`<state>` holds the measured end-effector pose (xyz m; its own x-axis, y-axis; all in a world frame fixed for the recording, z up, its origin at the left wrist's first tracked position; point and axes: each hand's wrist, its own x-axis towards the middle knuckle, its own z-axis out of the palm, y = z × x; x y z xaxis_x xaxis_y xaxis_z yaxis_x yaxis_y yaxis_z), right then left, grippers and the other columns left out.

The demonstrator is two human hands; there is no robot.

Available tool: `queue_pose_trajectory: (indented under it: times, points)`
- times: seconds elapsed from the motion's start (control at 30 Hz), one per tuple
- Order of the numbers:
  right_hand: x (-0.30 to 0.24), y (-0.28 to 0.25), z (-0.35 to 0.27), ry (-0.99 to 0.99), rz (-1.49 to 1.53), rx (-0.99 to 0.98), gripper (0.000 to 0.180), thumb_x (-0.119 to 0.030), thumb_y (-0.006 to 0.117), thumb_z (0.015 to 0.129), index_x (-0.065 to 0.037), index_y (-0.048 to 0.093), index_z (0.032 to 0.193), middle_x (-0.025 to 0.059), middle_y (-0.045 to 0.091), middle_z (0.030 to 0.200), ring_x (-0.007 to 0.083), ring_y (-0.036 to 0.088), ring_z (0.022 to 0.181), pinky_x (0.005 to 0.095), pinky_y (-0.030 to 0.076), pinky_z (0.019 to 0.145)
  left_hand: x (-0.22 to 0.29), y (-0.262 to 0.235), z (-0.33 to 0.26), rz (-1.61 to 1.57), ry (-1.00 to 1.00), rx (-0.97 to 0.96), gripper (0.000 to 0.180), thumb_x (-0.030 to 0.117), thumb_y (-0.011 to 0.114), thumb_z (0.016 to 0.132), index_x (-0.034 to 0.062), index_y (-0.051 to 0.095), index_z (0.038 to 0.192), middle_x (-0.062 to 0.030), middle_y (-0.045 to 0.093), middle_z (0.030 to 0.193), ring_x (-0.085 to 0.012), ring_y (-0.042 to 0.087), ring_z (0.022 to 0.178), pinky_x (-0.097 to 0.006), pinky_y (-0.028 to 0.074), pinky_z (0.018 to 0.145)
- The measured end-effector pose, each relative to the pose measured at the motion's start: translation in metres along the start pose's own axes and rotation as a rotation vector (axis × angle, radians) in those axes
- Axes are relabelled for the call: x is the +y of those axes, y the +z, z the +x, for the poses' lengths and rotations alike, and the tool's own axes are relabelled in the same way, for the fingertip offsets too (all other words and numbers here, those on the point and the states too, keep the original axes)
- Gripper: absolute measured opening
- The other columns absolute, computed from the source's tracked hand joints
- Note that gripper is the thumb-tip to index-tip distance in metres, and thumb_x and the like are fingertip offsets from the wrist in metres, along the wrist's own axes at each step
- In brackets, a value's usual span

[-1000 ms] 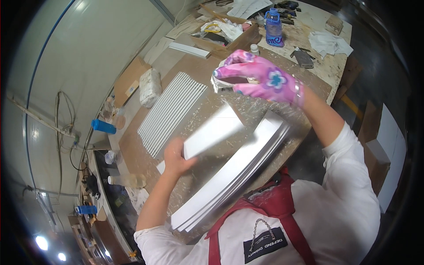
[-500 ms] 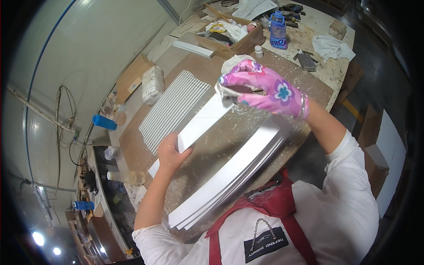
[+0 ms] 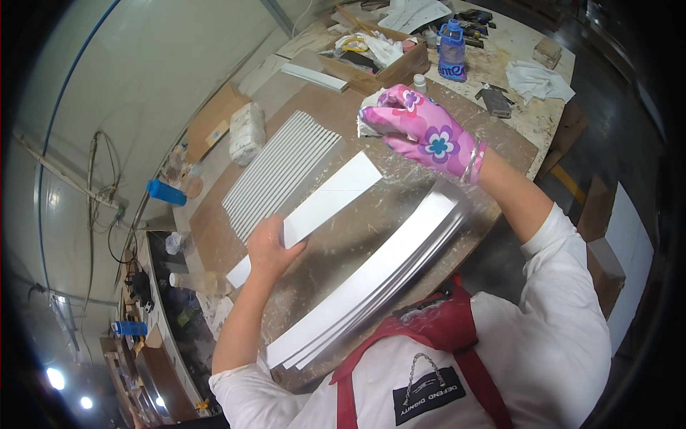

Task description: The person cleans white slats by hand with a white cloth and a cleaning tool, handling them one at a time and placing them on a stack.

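My bare left hand (image 3: 269, 250) grips a long flat white strip (image 3: 332, 193) near its lower left part, with the thumb across its top face. The strip slants up to the right over the brown work board. My right hand (image 3: 425, 132), in a pink flowered glove, is closed on a crumpled white cloth (image 3: 369, 118) just beyond the strip's far end, apart from it. Nearer to me lies a stack of similar white strips (image 3: 371, 275). Left of the held strip, a row of several narrow white strips (image 3: 282, 171) stands side by side on the board.
At the back are an open cardboard box (image 3: 400, 68) with cloths, a blue jug (image 3: 451, 53), a small white bottle (image 3: 419, 84) and a white rag (image 3: 537, 80). A wrapped white bundle (image 3: 247, 134) and a blue bottle (image 3: 166, 192) sit along the left edge.
The gloved right hand with the cloth has come off the strip's far end and lifted slightly up. The left hand and strip have shifted a little left and down.
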<state>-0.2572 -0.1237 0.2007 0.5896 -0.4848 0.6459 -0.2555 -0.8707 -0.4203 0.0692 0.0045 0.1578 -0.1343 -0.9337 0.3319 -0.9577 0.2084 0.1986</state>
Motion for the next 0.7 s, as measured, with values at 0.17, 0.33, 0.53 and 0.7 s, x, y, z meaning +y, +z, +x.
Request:
queue_pose_trajectory:
  times: [0.17, 0.33, 0.53, 0.7]
  points:
    - [-0.003, 0.000, 0.003, 0.103, 0.210, 0.123, 0.040, -0.013, 0.060, 0.086, -0.007, 0.054, 0.125, 0.0095, 0.053, 0.101, 0.0197, 0.056, 0.082, 0.0304, 0.049, 0.074, 0.001, -0.001, 0.000, -0.025, -0.007, 0.041, 0.042, 0.024, 0.077, 0.061, 0.0034, 0.060, 0.094, -0.0145, 0.061, 0.082, -0.0320, 0.059, 0.077, -0.039, 0.048, 0.068]
    - [-0.007, 0.003, 0.004, 0.250, 0.100, -0.083, 0.040, -0.017, 0.060, 0.084, -0.007, 0.054, 0.123, 0.0135, 0.053, 0.102, 0.0265, 0.057, 0.088, 0.0335, 0.048, 0.083, 0.000, -0.001, -0.002, -0.022, 0.006, 0.054, 0.041, 0.023, 0.077, 0.061, 0.0035, 0.060, 0.093, -0.0137, 0.061, 0.082, -0.0314, 0.059, 0.076, -0.038, 0.048, 0.066]
    - [-0.004, -0.002, 0.001, 0.257, 0.190, 0.048, 0.039, -0.017, 0.060, 0.082, -0.001, 0.056, 0.118, 0.0155, 0.058, 0.096, 0.0291, 0.058, 0.092, 0.0358, 0.047, 0.084, -0.005, 0.003, -0.003, 0.028, 0.025, 0.150, 0.041, 0.023, 0.078, 0.060, 0.0045, 0.061, 0.093, -0.0129, 0.061, 0.081, -0.0305, 0.059, 0.075, -0.038, 0.048, 0.065]
    - [-0.023, -0.004, 0.002, 0.230, 0.260, -0.022, 0.040, -0.018, 0.059, 0.085, -0.001, 0.054, 0.120, 0.0171, 0.058, 0.102, 0.0289, 0.059, 0.093, 0.0343, 0.047, 0.084, -0.004, 0.002, -0.005, 0.026, 0.016, 0.091, 0.042, 0.024, 0.079, 0.059, 0.0051, 0.061, 0.093, -0.0125, 0.061, 0.082, -0.0303, 0.059, 0.076, -0.038, 0.048, 0.065]
